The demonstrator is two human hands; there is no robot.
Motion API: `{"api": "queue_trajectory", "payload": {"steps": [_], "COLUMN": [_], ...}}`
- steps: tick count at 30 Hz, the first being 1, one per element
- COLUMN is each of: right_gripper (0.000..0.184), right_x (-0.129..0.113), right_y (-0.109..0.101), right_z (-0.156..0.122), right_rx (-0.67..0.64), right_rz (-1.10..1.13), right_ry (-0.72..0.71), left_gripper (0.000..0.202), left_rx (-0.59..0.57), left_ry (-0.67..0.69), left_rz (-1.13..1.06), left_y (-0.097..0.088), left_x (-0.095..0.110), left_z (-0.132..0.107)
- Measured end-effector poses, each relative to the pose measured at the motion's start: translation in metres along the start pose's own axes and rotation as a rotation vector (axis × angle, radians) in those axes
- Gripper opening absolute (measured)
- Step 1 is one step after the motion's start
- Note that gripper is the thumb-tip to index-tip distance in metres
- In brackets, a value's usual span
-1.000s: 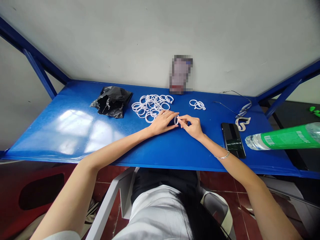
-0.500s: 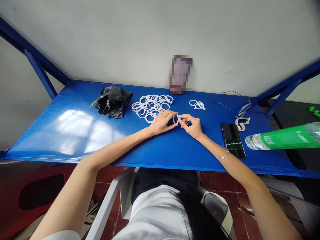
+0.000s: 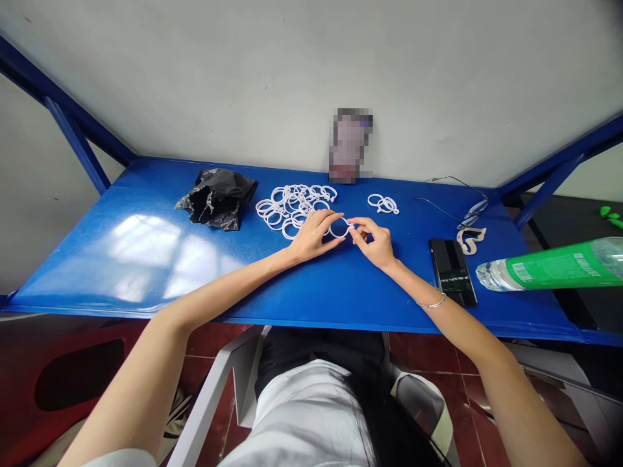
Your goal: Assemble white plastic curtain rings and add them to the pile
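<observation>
Between my hands is a white curtain ring (image 3: 333, 234), its round opening now facing the camera. My left hand (image 3: 311, 237) curves around its left side, fingers at the top edge and thumb along the bottom. At the ring's right side, the thumb and fingertips of my right hand (image 3: 374, 244) pinch the small eyelet part. A pile of similar white rings (image 3: 282, 211) lies just behind and left of my left hand, partly covered by it. Several more loose rings (image 3: 384, 203) lie farther back, to the right of my right hand.
A crumpled black plastic bag (image 3: 224, 198) lies left on the blue table (image 3: 272, 292). To the right are a black phone (image 3: 452, 272), eyeglasses (image 3: 474, 211), a pale curved piece (image 3: 471, 241) and a green-labelled bottle (image 3: 559, 264). A pixelated object (image 3: 349, 146) leans on the wall.
The held ring has turned from nearly edge-on to facing the camera, and its eyelet side now points right. My hands have shifted only slightly.
</observation>
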State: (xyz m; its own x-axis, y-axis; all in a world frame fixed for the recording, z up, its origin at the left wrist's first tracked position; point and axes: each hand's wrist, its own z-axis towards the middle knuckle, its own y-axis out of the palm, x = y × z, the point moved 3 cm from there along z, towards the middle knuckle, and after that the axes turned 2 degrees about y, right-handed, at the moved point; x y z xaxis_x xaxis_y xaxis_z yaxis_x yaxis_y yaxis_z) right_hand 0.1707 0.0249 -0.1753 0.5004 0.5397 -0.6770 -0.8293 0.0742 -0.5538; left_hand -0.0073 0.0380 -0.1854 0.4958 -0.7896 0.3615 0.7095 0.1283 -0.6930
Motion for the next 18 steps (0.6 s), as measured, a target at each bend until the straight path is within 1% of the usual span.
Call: {"api": "queue_trajectory", "payload": {"steps": [9, 13, 18], "right_gripper": [0.024, 0.025, 0.026], "right_x": [-0.0002, 0.001, 0.0033], "right_y": [-0.0003, -0.0001, 0.0005], "right_z": [0.001, 0.0009, 0.0001], "right_rx": [0.009, 0.008, 0.004], "right_rz": [-0.107, -0.129, -0.131], "right_ry": [-0.022, -0.021, -0.013], "left_gripper": [0.047, 0.045, 0.047], "left_rx": [-0.01, 0.012, -0.013], "left_ry": [-0.025, -0.001, -0.032], "left_rz": [-0.014, -0.013, -0.026], "left_y": [-0.0012, -0.0025, -0.0023], "left_x": [0.0003, 0.0016, 0.001], "left_z": [0.0003, 0.0005, 0.0009]}}
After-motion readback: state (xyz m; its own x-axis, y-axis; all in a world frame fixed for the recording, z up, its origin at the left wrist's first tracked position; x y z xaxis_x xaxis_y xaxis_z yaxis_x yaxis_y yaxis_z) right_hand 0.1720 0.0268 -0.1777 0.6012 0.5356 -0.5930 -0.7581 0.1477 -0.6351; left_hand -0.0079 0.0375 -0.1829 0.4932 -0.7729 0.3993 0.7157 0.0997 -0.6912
